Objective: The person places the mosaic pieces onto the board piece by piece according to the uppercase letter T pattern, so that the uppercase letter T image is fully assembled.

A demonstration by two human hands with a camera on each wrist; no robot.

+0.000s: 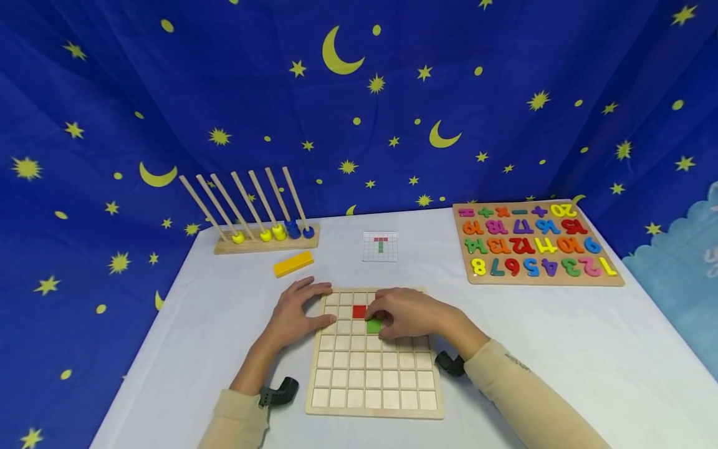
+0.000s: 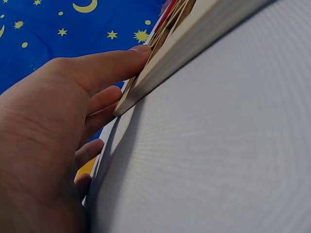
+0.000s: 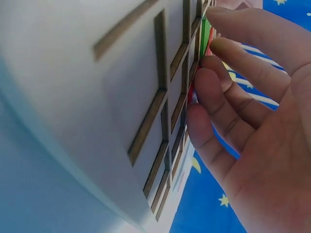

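Observation:
A light wooden grid board (image 1: 374, 413) lies flat on the table. Its upper left corner is touched by my left hand (image 1: 294, 318); the thumb (image 2: 121, 63) rests on the rim and the other fingers spread loosely past the edge. My right hand (image 1: 412, 312) is over the upper right of the board, pinching a green square tile (image 1: 374, 326) between thumb and index finger at a cell. A red square tile (image 1: 359, 311) lies up and left of it. More red shows beneath the right fingers in the right wrist view, mostly hidden.
A small pattern card (image 1: 381, 247) with a red and green T lies behind the board. At back left stand a peg-and-bead counter (image 1: 266, 243) and a yellow block (image 1: 293, 264). A wooden number puzzle (image 1: 544, 279) lies at back right. A starry blue curtain (image 1: 359, 93) hangs behind.

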